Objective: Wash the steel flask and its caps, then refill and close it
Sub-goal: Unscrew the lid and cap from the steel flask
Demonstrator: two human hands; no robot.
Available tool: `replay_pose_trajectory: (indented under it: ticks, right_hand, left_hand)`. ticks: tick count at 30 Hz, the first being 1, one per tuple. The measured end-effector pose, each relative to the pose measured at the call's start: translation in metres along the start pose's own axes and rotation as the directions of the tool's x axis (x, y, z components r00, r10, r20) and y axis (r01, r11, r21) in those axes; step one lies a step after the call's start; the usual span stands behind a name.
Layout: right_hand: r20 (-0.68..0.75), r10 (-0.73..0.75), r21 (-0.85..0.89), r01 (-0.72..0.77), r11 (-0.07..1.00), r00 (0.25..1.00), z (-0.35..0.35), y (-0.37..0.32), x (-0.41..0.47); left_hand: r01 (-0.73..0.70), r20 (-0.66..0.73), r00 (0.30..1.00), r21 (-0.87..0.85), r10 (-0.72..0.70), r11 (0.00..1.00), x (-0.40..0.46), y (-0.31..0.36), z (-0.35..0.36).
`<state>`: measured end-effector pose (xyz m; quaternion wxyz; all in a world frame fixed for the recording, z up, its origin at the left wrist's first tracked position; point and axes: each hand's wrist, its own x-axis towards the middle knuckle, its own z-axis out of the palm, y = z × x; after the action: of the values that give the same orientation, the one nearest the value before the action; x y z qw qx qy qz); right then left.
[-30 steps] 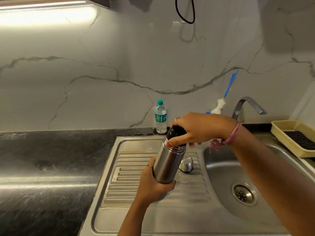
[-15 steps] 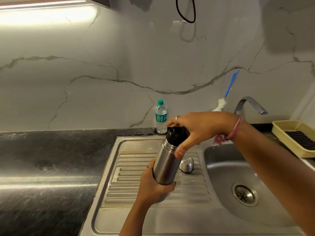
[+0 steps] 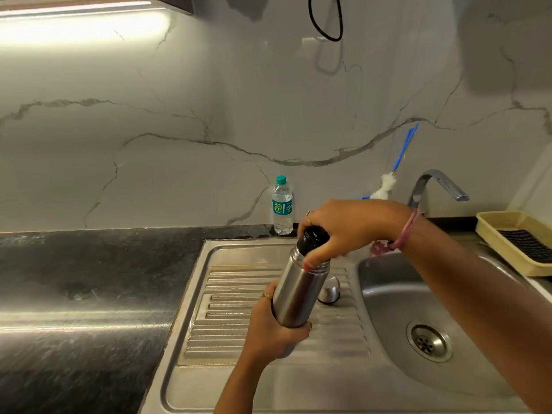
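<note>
Left hand [image 3: 270,327] clamped round tilted steel flask [image 3: 297,289], right hand [image 3: 343,227] seemingly gripping its black cap [image 3: 312,239].

Left hand [image 3: 270,330] grips the tilted flask [image 3: 297,289] over the drainboard [image 3: 233,297]; right hand [image 3: 348,227] clasps its black cap [image 3: 312,239]. Steel cap [image 3: 329,291] stands just right of it.

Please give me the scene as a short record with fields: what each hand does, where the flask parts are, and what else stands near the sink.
left hand: grips the lower body of the steel flask, held tilted over the drainboard
right hand: wraps the black inner cap on the flask mouth
steel outer cap: on the drainboard, behind the flask
water bottle: upright at the wall
tap: no water seen running
yellow tray: right of the basin
</note>
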<state>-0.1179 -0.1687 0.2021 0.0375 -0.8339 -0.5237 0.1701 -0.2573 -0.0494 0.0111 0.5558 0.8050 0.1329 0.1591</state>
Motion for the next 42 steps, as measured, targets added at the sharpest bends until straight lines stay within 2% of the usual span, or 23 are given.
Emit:
replay_pose_trajectory:
  ticks: [3, 5, 8, 13, 16, 18, 20, 22, 24, 26, 29, 32, 35, 37, 39, 42]
  right_hand:
    - [0.039, -0.100, 0.061, 0.098, 0.993, 0.994, -0.006, 0.006, -0.005]
    - [0.039, -0.045, 0.114, 0.041, 0.993, 0.998, -0.004, 0.005, -0.006]
    - [0.003, 0.034, 0.088, -0.034, 0.996, 0.999, 0.006, 0.004, -0.002]
    - [-0.002, -0.105, 0.102, 0.105, 0.989, 0.994, -0.003, 0.007, -0.008]
    - [-0.038, -0.017, 0.124, 0.021, 0.992, 0.999, -0.001, 0.002, -0.007]
    - [-0.065, -0.004, 0.083, 0.010, 0.997, 0.998, 0.002, 0.001, -0.004]
    - [-0.051, -0.061, 0.045, 0.064, 0.997, 0.997, 0.000, 0.002, -0.005]
    - [-0.011, -0.126, 0.083, 0.126, 0.989, 0.992, -0.003, 0.006, -0.007]
    - [0.002, -0.085, 0.118, 0.084, 0.989, 0.996, -0.003, 0.005, -0.008]
    - [0.011, -0.037, 0.043, 0.037, 0.998, 0.999, 0.001, 0.004, -0.006]
    - [-0.027, -0.116, -0.006, 0.116, 0.993, 0.993, 0.001, 0.004, -0.004]
    - [0.011, -0.178, 0.051, 0.177, 0.983, 0.984, -0.005, 0.010, -0.008]
    - [0.039, -0.111, 0.145, 0.104, 0.984, 0.993, 0.000, 0.011, -0.007]
    - [0.009, -0.082, 0.136, 0.080, 0.987, 0.997, 0.003, 0.012, -0.005]
    - [-0.026, -0.143, 0.090, 0.145, 0.985, 0.989, 0.001, 0.011, -0.006]
    - [0.022, -0.187, 0.158, 0.181, 0.971, 0.982, -0.001, 0.016, -0.009]
  left_hand:
    - [0.006, -0.012, 1.000, -0.011, -0.006, 1.000, -0.001, -0.002, 0.000]
    - [0.005, -0.017, 1.000, -0.012, -0.006, 1.000, 0.000, -0.001, 0.000]
    - [0.001, -0.013, 1.000, -0.010, -0.001, 1.000, 0.000, -0.001, 0.001]
    - [-0.010, -0.004, 1.000, -0.007, 0.010, 1.000, -0.001, -0.001, 0.000]
    - [-0.013, -0.002, 1.000, -0.004, 0.013, 1.000, -0.002, -0.001, -0.001]
    - [-0.013, -0.001, 1.000, 0.004, 0.013, 1.000, -0.002, -0.002, -0.001]
    - [-0.011, -0.006, 1.000, 0.007, 0.011, 1.000, -0.003, -0.003, -0.002]
    - [-0.006, -0.010, 1.000, 0.002, 0.006, 1.000, -0.004, -0.002, -0.002]
    - [-0.006, -0.014, 1.000, -0.001, 0.006, 1.000, -0.005, -0.002, -0.003]
    - [-0.007, -0.012, 1.000, 0.002, 0.007, 1.000, -0.006, -0.002, -0.004]
    - [-0.006, -0.019, 1.000, -0.003, 0.006, 1.000, -0.006, -0.002, -0.005]
    - [-0.001, -0.025, 1.000, -0.008, 0.001, 1.000, -0.006, -0.002, -0.004]
    - [0.001, -0.020, 1.000, -0.014, -0.002, 1.000, -0.006, -0.003, -0.004]
    - [0.002, -0.016, 1.000, -0.014, -0.002, 1.000, -0.005, -0.004, -0.004]
    - [0.002, -0.011, 1.000, -0.006, -0.002, 1.000, -0.004, -0.004, -0.003]
    - [-0.003, -0.008, 1.000, -0.001, 0.003, 1.000, -0.004, -0.005, -0.002]
